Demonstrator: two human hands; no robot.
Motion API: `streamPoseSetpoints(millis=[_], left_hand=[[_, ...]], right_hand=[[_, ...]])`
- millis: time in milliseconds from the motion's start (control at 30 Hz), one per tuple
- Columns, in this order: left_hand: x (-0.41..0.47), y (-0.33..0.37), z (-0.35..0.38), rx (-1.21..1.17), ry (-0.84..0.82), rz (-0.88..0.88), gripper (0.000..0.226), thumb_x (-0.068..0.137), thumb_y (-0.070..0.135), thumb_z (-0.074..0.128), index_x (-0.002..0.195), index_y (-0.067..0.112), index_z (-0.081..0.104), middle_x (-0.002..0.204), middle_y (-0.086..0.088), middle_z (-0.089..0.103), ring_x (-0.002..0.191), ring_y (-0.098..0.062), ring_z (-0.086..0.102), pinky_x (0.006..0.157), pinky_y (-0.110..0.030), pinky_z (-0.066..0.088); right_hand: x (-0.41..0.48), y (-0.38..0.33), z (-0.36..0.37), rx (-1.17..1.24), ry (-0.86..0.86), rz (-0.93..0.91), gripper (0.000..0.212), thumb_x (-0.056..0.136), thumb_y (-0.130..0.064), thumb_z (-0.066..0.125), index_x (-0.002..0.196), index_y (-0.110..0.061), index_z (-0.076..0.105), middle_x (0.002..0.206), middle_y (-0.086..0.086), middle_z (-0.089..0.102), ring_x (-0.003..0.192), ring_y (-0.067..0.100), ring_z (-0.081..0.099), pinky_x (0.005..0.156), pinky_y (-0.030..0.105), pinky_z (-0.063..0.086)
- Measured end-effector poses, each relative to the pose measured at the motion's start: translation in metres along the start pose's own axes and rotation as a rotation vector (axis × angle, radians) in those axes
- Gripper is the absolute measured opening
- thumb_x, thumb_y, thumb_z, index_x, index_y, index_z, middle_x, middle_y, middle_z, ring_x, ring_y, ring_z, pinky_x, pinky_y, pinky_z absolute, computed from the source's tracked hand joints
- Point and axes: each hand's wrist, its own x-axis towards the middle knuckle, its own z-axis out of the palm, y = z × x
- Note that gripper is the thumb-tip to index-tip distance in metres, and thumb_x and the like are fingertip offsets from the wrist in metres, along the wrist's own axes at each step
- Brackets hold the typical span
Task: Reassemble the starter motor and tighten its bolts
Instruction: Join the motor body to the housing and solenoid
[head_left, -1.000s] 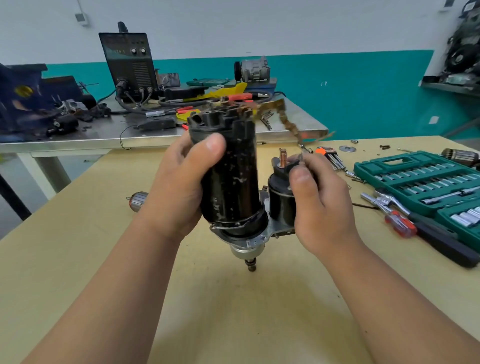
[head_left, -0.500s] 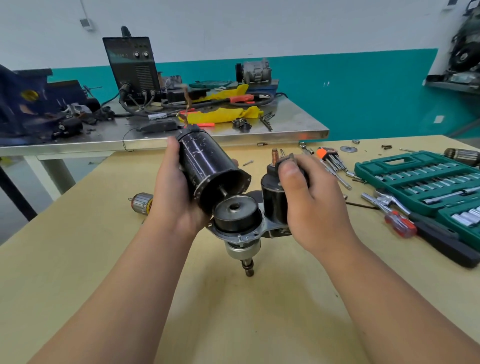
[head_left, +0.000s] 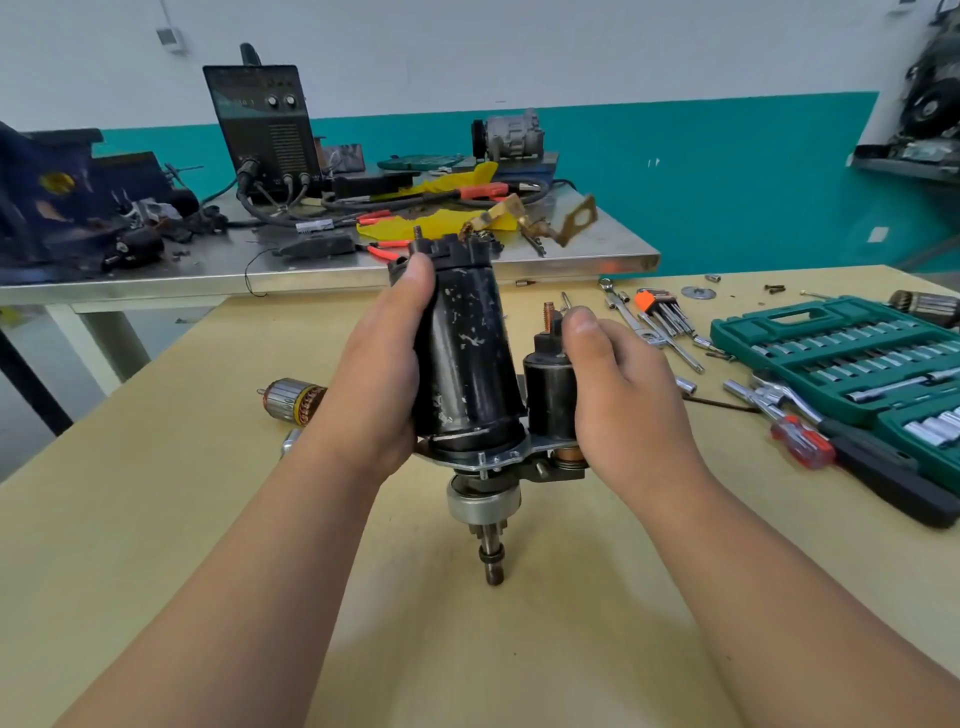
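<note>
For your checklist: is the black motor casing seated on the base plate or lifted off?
Seated: the black casing, gripped by the left hand, stands upright with its lower rim against the base plate.

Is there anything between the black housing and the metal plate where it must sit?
Nothing visible. The left hand grips the black housing, whose lower rim appears to meet the metal plate on the near side; the far side is hidden. The right hand holds the solenoid.
</note>
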Motion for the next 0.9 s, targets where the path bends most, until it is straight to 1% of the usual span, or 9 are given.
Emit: streamPoseSetpoints(millis=[100, 233, 367, 433, 533, 567, 633, 733, 900], left_hand=[[-0.001, 0.001, -0.001, 0.096, -0.018, 0.075, 0.073, 0.07, 0.067, 0.061, 0.122, 0.016, 0.061, 0.114, -0.016, 0.069, 0.106, -0.034, 0.067, 0.09, -0.054, 0.054], [-0.004, 0.0, -0.005, 0.206, -0.005, 0.192, 0.053, 0.07, 0.067, 0.061, 0.104, 0.027, 0.064, 0.103, -0.003, 0.071, 0.099, -0.025, 0.069, 0.087, -0.051, 0.054], [-0.009, 0.001, -0.004, 0.311, -0.02, 0.339, 0.041, 0.071, 0.062, 0.056, 0.097, 0.029, 0.06, 0.083, 0.014, 0.069, 0.083, -0.006, 0.068, 0.071, -0.026, 0.053], [-0.011, 0.003, -0.003, 0.331, -0.056, 0.421, 0.04, 0.073, 0.057, 0.055, 0.099, 0.026, 0.059, 0.084, 0.015, 0.068, 0.083, -0.005, 0.067, 0.068, -0.021, 0.053], [-0.014, 0.005, 0.001, 0.315, -0.118, 0.519, 0.056, 0.072, 0.051, 0.055, 0.109, 0.008, 0.056, 0.093, 0.004, 0.065, 0.089, -0.013, 0.063, 0.074, -0.025, 0.052], [-0.014, 0.005, 0.003, 0.314, -0.132, 0.533, 0.059, 0.072, 0.049, 0.055, 0.111, 0.005, 0.055, 0.095, 0.002, 0.064, 0.091, -0.013, 0.063, 0.076, -0.024, 0.051], [-0.015, 0.004, 0.008, 0.323, -0.128, 0.533, 0.052, 0.071, 0.048, 0.057, 0.108, 0.012, 0.055, 0.093, 0.012, 0.065, 0.091, -0.007, 0.064, 0.075, -0.02, 0.05], [-0.015, 0.003, 0.011, 0.342, -0.109, 0.529, 0.043, 0.072, 0.05, 0.059, 0.105, 0.022, 0.054, 0.09, 0.019, 0.067, 0.09, -0.001, 0.064, 0.075, -0.018, 0.051], [-0.015, 0.007, 0.01, 0.352, -0.106, 0.486, 0.043, 0.074, 0.05, 0.058, 0.107, 0.023, 0.055, 0.092, 0.019, 0.066, 0.091, 0.0, 0.064, 0.075, -0.016, 0.05]], right_hand=[[0.0, 0.002, 0.0, 0.004, 0.011, 0.002, 0.042, 0.098, -0.049, 0.039, 0.063, -0.026, 0.039, 0.048, -0.016, 0.038, 0.046, 0.001, 0.038, 0.044, 0.011, 0.032], [-0.001, -0.001, 0.003, 0.001, 0.034, 0.001, 0.041, 0.086, -0.058, 0.036, 0.065, -0.025, 0.046, 0.058, -0.011, 0.046, 0.054, -0.001, 0.045, 0.049, 0.008, 0.034], [-0.005, -0.002, 0.005, 0.012, 0.059, -0.056, 0.039, 0.082, -0.064, 0.037, 0.066, -0.029, 0.046, 0.066, -0.01, 0.044, 0.059, -0.004, 0.046, 0.053, 0.007, 0.034], [-0.005, -0.001, 0.004, 0.044, 0.084, -0.089, 0.038, 0.079, -0.063, 0.036, 0.071, -0.03, 0.05, 0.071, -0.011, 0.047, 0.065, -0.004, 0.047, 0.057, 0.007, 0.034], [-0.003, 0.001, 0.001, 0.068, 0.105, -0.174, 0.029, 0.082, -0.055, 0.04, 0.077, -0.029, 0.052, 0.078, -0.007, 0.048, 0.071, 0.001, 0.046, 0.065, 0.016, 0.035], [-0.002, 0.001, -0.001, 0.081, 0.104, -0.189, 0.024, 0.082, -0.052, 0.041, 0.077, -0.03, 0.051, 0.078, -0.007, 0.047, 0.071, 0.004, 0.044, 0.067, 0.019, 0.035], [0.0, 0.002, -0.002, 0.125, 0.106, -0.179, 0.019, 0.082, -0.049, 0.042, 0.078, -0.032, 0.05, 0.079, -0.007, 0.047, 0.073, 0.005, 0.045, 0.069, 0.022, 0.035], [0.0, 0.005, -0.002, 0.129, 0.13, -0.146, 0.025, 0.082, -0.053, 0.04, 0.081, -0.031, 0.052, 0.082, -0.004, 0.051, 0.078, 0.007, 0.048, 0.072, 0.026, 0.038], [0.0, 0.002, -0.001, 0.103, 0.117, -0.065, 0.036, 0.078, -0.059, 0.039, 0.083, -0.027, 0.055, 0.092, 0.006, 0.059, 0.088, 0.018, 0.054, 0.077, 0.034, 0.045]])
